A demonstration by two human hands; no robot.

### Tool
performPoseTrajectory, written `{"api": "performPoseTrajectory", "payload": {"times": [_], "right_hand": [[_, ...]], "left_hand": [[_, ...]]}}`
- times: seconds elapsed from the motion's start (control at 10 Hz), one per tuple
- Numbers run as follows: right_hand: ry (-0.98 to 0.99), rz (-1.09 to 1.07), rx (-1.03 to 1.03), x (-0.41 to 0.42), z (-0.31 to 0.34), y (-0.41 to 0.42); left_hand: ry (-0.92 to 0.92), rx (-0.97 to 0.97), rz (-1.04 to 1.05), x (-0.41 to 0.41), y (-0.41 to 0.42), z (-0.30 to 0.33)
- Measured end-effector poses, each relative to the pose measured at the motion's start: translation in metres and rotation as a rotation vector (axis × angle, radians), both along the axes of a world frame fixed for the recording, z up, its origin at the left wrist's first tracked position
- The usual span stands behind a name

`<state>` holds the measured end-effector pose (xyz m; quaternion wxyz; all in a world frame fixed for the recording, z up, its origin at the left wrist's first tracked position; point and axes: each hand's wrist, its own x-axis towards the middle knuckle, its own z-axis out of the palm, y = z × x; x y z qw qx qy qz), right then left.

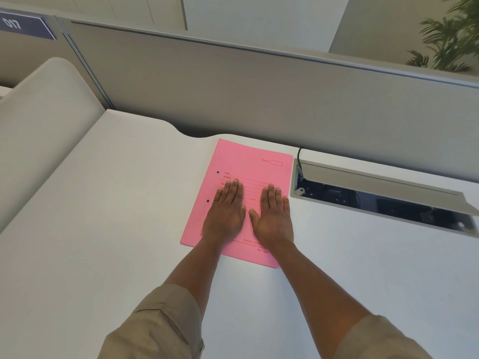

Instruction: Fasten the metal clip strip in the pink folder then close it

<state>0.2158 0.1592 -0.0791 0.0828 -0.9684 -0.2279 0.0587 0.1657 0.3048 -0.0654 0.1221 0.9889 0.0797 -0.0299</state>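
While both palms press flat on it, the closed folder lies on the desk; entries run left to right.

Desk [108,203]: white surface, with a grey partition [233,94] along its far edge.
Pink folder [243,167]: shut, front cover up, lying flat near the desk's far edge, turned slightly clockwise; two punched holes show along its left margin, printed lines and a box near its top right corner.
Metal clip strip: not visible under the closed cover.
Left hand [225,213]: palm down on the folder's left half, fingers straight and close together, pointing away from the body; nothing grasped, hand flat and spread.
Left forearm: bare, extended forward, beige sleeve rolled near the elbow.
Right hand [272,218]: palm down on the folder's right half, just beside the left, thumbs nearly meeting; flat, gripping nothing.
Right forearm: bare, extended, same beige sleeve.
Cable tray [383,193]: recessed opening with raised lid, just right of the folder.
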Motion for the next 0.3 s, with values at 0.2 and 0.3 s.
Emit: {"api": "performPoseTrajectory", "payload": {"times": [0.2, 0.3], "right_hand": [[0.024, 0.009, 0.011, 0.003, 0.008, 0.001], [0.004, 0.009, 0.052, 0.002, 0.018, 0.001]], "left_hand": [[0.01, -0.037, 0.062, 0.007, -0.015, 0.009], [-0.038, -0.02, 0.067, 0.008, -0.018, 0.02]]}}
